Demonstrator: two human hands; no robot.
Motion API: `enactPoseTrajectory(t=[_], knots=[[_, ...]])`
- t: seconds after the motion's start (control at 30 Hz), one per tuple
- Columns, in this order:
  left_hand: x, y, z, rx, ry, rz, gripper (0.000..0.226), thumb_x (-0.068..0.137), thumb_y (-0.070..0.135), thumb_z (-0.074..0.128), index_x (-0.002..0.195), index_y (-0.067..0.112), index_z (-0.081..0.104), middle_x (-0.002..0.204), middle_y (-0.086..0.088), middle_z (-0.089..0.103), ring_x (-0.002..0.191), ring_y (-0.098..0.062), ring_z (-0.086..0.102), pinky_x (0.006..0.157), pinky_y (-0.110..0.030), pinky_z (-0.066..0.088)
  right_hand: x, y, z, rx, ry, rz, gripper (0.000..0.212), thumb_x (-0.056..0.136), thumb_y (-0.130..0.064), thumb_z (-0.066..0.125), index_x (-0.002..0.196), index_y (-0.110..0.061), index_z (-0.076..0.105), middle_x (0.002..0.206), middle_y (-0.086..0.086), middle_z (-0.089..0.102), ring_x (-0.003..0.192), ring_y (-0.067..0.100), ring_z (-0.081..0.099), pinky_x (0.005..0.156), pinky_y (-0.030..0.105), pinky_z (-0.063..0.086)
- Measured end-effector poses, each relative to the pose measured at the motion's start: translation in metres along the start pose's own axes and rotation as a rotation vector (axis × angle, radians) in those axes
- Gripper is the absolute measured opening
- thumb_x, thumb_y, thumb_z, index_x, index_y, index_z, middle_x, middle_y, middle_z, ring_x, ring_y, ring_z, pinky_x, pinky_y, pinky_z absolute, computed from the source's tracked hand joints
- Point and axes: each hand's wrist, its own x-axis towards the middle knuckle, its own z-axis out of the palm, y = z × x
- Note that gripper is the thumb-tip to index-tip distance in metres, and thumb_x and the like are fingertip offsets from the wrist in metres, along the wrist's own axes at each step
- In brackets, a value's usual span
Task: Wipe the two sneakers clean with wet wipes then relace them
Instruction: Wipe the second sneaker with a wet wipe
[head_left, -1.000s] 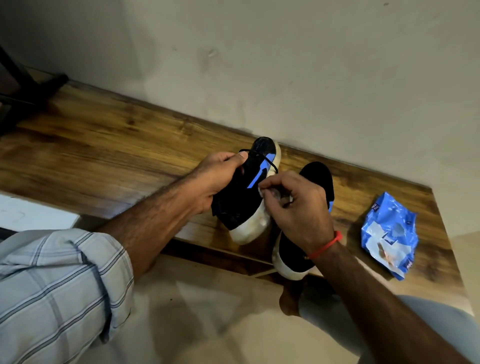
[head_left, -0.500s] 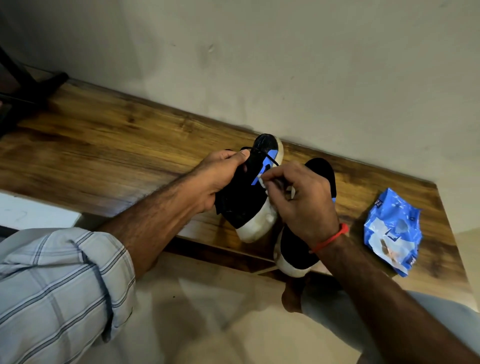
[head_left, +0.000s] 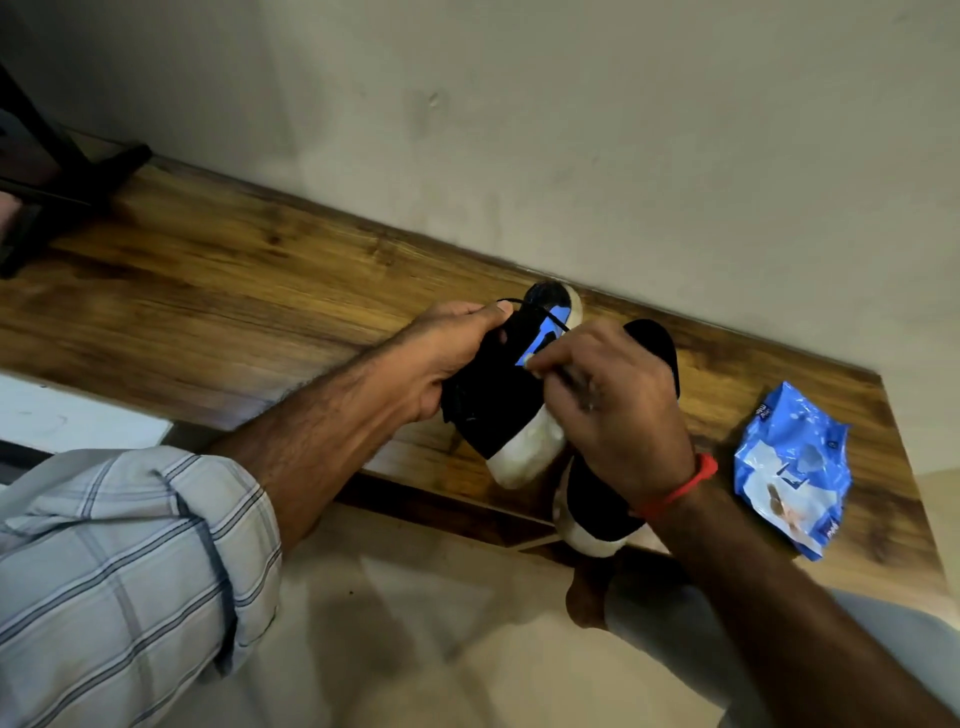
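One sneaker (head_left: 498, 395) sits gripped in the left hand (head_left: 447, 358) while the right hand (head_left: 613, 410) pinches its black lace (head_left: 540, 312), so threading goes best with the shoe steadied, its mate (head_left: 597, 499) beneath the right wrist and the wipes pack (head_left: 795, 467) beyond.

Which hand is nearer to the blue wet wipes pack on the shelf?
Right. The right hand works at the held sneaker, just left of the wet wipes pack; the left hand grips that sneaker's far side.

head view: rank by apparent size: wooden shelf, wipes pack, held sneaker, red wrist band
1. wooden shelf
2. held sneaker and wipes pack: look alike, sneaker partly covered by hands, not ranked
3. red wrist band
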Motion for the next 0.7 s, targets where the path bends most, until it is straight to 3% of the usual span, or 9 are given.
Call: enactPoseTrajectory(t=[0.13,0.27,0.43,0.5,0.6,0.7], knots=[[0.0,-0.004,0.0,-0.006,-0.013,-0.007,0.037,0.101,0.037,0.061,0.107,0.002,0.07,0.092,-0.01,0.069,0.06,-0.017,0.062,0.055,-0.026,0.053,-0.001,0.001,-0.004,0.111,0.04,0.089,0.012,0.083,0.001,0.069,0.09,-0.008,0.073,0.09,0.0,0.067,0.084,0.008,0.062,0.076,0.029,0.052],[0.0,-0.003,0.004,-0.006,0.005,0.014,0.032,0.1,0.036,0.062,0.108,0.006,0.071,0.08,-0.004,0.069,0.053,-0.012,0.061,0.047,-0.022,0.047,-0.016,-0.03,0.006,0.155,-0.131,-0.137,0.013,0.082,0.004,0.07,0.092,-0.005,0.072,0.091,0.005,0.066,0.086,0.017,0.062,0.079,0.028,0.051],[-0.006,0.004,0.007,-0.001,-0.031,0.074,0.015,0.096,0.026,0.068,0.088,0.017,0.059,0.092,-0.011,0.062,0.054,-0.012,0.054,0.044,-0.02,0.043,-0.001,-0.006,-0.004,0.228,0.023,0.02,0.012,0.085,0.005,0.07,0.09,-0.005,0.072,0.091,0.001,0.069,0.089,0.013,0.065,0.079,0.031,0.053],[-0.006,0.005,0.005,0.048,-0.039,0.102,0.011,0.094,0.02,0.07,0.093,0.02,0.059,0.087,-0.005,0.066,0.049,-0.008,0.054,0.044,-0.018,0.045,0.002,0.006,-0.007,0.186,0.055,0.05,0.011,0.086,0.004,0.069,0.09,-0.006,0.072,0.091,0.001,0.069,0.089,0.011,0.065,0.08,0.028,0.053],[-0.007,0.004,0.005,0.069,-0.123,0.109,0.021,0.093,0.009,0.068,0.109,0.021,0.06,0.085,0.001,0.069,0.061,-0.009,0.06,0.053,-0.021,0.052,0.004,0.027,-0.008,0.035,0.081,0.1,0.01,0.085,0.002,0.069,0.089,-0.007,0.072,0.09,0.003,0.067,0.085,0.012,0.063,0.08,0.021,0.05],[-0.008,0.002,0.004,0.038,-0.173,0.109,0.026,0.094,0.004,0.066,0.113,0.02,0.061,0.077,0.002,0.073,0.059,-0.008,0.063,0.05,-0.022,0.052,0.012,0.048,-0.013,-0.057,0.178,0.199,0.01,0.084,0.001,0.07,0.088,-0.008,0.073,0.088,0.004,0.067,0.082,0.008,0.059,0.081,0.005,0.04]])
